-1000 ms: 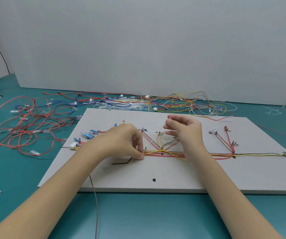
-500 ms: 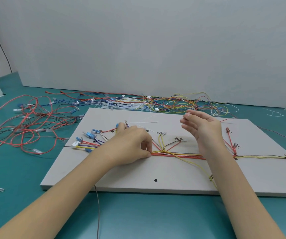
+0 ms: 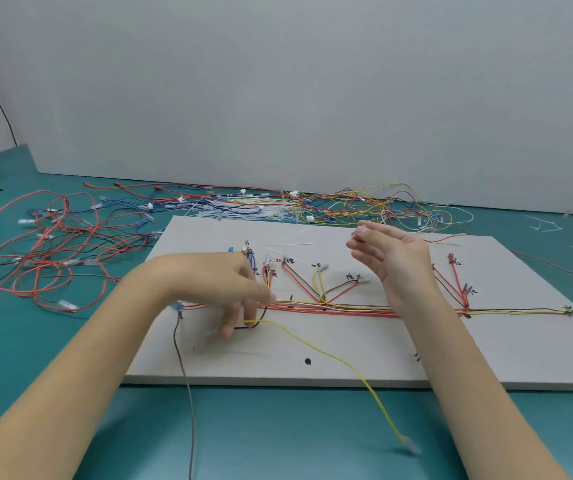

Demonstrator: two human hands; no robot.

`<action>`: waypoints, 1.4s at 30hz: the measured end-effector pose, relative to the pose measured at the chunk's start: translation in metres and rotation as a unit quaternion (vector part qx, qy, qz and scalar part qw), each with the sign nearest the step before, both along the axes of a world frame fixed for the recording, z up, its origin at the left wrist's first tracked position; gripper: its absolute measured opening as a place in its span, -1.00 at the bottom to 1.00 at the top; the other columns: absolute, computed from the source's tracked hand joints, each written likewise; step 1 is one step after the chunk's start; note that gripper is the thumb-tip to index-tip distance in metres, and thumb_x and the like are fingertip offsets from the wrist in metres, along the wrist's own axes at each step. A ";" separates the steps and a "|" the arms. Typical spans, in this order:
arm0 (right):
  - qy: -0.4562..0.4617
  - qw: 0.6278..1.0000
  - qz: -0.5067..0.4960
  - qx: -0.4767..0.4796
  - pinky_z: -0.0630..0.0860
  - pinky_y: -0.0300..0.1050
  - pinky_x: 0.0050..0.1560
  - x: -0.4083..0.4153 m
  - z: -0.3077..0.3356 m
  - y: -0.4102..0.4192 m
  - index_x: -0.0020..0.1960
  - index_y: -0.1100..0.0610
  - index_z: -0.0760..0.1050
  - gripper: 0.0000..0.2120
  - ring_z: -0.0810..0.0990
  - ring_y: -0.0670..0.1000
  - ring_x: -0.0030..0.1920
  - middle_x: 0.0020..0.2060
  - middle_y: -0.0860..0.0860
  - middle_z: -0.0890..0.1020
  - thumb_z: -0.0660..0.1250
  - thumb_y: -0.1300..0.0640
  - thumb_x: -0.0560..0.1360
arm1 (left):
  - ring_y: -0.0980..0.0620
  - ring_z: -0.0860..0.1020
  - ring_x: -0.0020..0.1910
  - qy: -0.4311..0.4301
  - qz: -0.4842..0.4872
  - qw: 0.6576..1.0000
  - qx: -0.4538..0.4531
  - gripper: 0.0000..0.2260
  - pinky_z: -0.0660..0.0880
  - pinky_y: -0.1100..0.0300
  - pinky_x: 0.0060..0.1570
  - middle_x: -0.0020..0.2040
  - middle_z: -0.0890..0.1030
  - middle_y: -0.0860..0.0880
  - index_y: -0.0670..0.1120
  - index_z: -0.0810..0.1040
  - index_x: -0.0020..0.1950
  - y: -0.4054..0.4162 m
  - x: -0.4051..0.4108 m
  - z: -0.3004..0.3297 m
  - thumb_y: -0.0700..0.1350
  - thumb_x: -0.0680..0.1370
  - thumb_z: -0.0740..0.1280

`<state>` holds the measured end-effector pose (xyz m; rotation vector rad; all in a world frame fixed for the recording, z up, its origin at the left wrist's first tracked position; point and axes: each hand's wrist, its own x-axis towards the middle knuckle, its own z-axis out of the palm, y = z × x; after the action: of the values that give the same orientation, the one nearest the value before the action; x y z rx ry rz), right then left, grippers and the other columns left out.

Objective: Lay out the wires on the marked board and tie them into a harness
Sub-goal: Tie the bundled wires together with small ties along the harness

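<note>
The left hand (image 3: 222, 285) pinches the yellow wire (image 3: 326, 351) just near the trunk (image 3: 340, 308) on the board (image 3: 364, 358); its free end trails off the near edge. The right hand (image 3: 392, 258) pinches what looks like a tie (image 3: 354, 237). Best pull the wire snug into the trunk before tying.

Pale grey flat board (image 3: 347, 362) with black handwritten marks and one black dot (image 3: 308, 361). Red, yellow, black, white wire trunk (image 3: 347, 307). Teal tabletop (image 3: 278, 438). Mostly red loose wire tangle (image 3: 46, 258) far left.
</note>
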<state>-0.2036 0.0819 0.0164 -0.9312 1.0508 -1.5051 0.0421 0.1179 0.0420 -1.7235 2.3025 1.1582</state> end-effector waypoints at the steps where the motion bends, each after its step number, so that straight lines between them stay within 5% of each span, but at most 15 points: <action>1: 0.007 1.000 -0.010 -0.009 0.59 -0.24 -0.30 0.004 -0.002 0.001 -0.04 0.25 0.61 -0.92 0.67 -0.01 -0.29 -0.31 0.08 0.67 0.41 0.33 0.47 | 0.19 0.57 -0.31 -0.016 0.005 1.000 -0.015 -0.65 0.39 0.28 -0.11 -0.36 0.68 0.00 -0.01 0.65 -0.25 -0.002 0.000 -0.003 0.21 0.52 0.27; 5: 0.059 0.996 -0.045 -0.059 0.57 -0.23 -0.34 0.019 -0.005 0.001 -0.08 0.23 0.63 -0.92 0.65 -0.03 -0.34 -0.36 0.06 0.66 0.40 0.36 0.47 | 0.16 0.51 -0.40 -0.064 0.007 0.990 -0.126 -0.73 0.39 0.24 -0.32 -0.40 0.62 0.12 -0.03 0.57 -0.32 -0.009 -0.005 -0.019 0.13 0.43 0.44; 11: 0.126 0.989 -0.015 -0.075 0.59 -0.22 -0.34 0.035 -0.011 0.000 -0.04 0.29 0.63 -0.91 0.64 -0.04 -0.34 -0.34 0.14 0.64 0.36 0.37 0.51 | 0.19 0.48 -0.27 -0.050 0.050 0.962 -0.263 -0.75 0.33 0.19 -0.33 -0.30 0.53 0.13 0.06 0.52 -0.28 -0.014 -0.012 -0.028 0.13 0.32 0.53; 23: 0.232 0.968 0.041 -0.081 0.55 -0.24 -0.36 0.047 -0.018 -0.010 -0.08 0.24 0.61 -0.90 0.58 -0.04 -0.32 -0.32 0.09 0.62 0.32 0.33 0.54 | 0.32 0.35 -0.26 -0.083 -0.004 0.948 -0.306 -0.93 0.23 0.25 -0.37 -0.28 0.45 0.19 0.15 0.56 -0.03 -0.008 -0.026 -0.030 0.04 0.50 0.38; 29: 0.274 0.955 0.061 -0.094 0.55 -0.18 -0.08 0.056 -0.026 -0.014 -0.11 0.23 0.64 -0.91 0.60 -0.10 -0.30 -0.33 0.06 0.65 0.36 0.34 0.51 | 0.11 0.41 -0.14 -0.120 -0.016 0.942 -0.314 -0.95 0.23 0.19 -0.31 -0.20 0.43 0.16 0.12 0.52 -0.01 -0.004 -0.029 -0.031 0.05 0.57 0.30; 35: 0.299 0.945 0.106 -0.086 0.52 -0.12 -0.13 0.059 -0.037 -0.006 -0.15 0.25 0.65 -0.90 0.57 0.00 -0.26 -0.30 0.10 0.66 0.36 0.34 0.49 | 0.00 0.49 0.03 -0.137 -0.030 0.947 -0.290 -0.93 0.30 0.14 -0.14 0.02 0.53 0.05 0.09 0.41 -0.01 -0.004 -0.031 -0.035 0.04 0.63 0.19; 42: 0.297 0.940 0.142 -0.090 0.56 -0.24 -0.09 0.056 -0.039 -0.001 -0.11 0.28 0.66 -0.92 0.62 -0.06 -0.25 -0.22 0.20 0.70 0.38 0.36 0.48 | 0.19 0.47 -0.18 -0.018 0.006 0.955 -0.295 -0.93 0.44 0.14 -0.23 -0.21 0.49 0.13 0.08 0.56 -0.13 -0.008 -0.023 -0.029 -0.03 0.47 0.44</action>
<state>-0.1480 0.0808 -0.0224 -1.6597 1.1407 -1.1088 0.0193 0.1097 0.0125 -1.8851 2.8049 0.4406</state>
